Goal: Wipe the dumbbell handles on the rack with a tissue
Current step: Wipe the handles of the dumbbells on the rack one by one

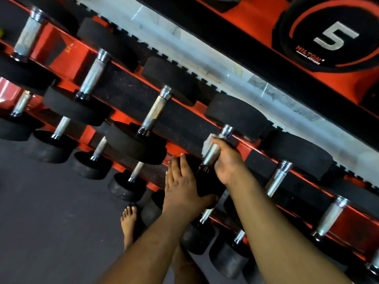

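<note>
Your right hand (226, 160) has its grip curled round the knurled silver dumbbell handle (213, 153) on the upper tier, pinching a white tissue (207, 144) against it. Your left hand (182, 181) lies flat, fingers spread, on that dumbbell's black round near head (207, 181). The red steel rack (67, 56) carries two rows of black dumbbells above dark grey rubber flooring (51, 222). A black plate marked 5 (332, 35) sits beyond a pale floor strip (205, 64).
</note>
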### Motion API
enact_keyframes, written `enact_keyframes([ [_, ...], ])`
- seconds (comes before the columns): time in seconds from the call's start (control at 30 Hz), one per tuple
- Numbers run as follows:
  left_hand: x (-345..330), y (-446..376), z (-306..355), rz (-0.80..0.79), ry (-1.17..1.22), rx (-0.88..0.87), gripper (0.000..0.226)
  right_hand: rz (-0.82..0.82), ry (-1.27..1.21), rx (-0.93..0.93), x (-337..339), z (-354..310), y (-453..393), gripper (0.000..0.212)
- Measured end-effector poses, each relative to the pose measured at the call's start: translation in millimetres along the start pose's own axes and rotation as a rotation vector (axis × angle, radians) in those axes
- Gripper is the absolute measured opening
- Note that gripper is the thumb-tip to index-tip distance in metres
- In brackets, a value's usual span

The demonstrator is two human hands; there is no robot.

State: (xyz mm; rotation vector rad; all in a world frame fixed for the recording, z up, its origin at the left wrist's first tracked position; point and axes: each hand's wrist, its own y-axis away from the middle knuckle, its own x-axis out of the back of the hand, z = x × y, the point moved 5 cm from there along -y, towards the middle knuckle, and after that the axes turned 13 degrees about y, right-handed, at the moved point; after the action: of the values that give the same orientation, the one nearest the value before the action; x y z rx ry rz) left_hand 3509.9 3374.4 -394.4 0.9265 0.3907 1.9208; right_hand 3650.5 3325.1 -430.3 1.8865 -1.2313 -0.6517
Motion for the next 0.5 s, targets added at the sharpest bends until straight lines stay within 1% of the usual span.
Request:
enact_keyframes([
  [0.03,1,1,1,-0.006,0.006,-0.003,0.144,-0.018,-0.005,-0.007,0,0,1,0.046],
  [0.13,2,2,2,-0.019,0.01,0.0,0.142,-0.045,0.056,0.014,17,7,11,0.031],
  [0.17,2,1,1,-0.021,0.01,0.003,0.142,-0.051,0.065,0.023,19,9,13,0.029],
  [0.27,1,1,1,0.007,0.024,-0.008,0.143,-0.005,0.076,-0.017,4,9,14,0.033],
  [0.37,1,2,-1,0.008,0.028,-0.029,0.14,-0.042,0.084,-0.065,-4,13,17,0.033],
  [0.4,1,1,-1,0.004,0.031,-0.038,0.14,-0.052,0.125,-0.038,3,14,19,0.027],
  [0.47,-1,1,-5,0.021,0.042,-0.046,0.141,-0.077,0.227,0.049,14,16,27,0.007],
  [0.5,-1,0,-5,0.026,0.045,-0.048,0.141,-0.074,0.247,0.07,16,16,28,0.003],
])
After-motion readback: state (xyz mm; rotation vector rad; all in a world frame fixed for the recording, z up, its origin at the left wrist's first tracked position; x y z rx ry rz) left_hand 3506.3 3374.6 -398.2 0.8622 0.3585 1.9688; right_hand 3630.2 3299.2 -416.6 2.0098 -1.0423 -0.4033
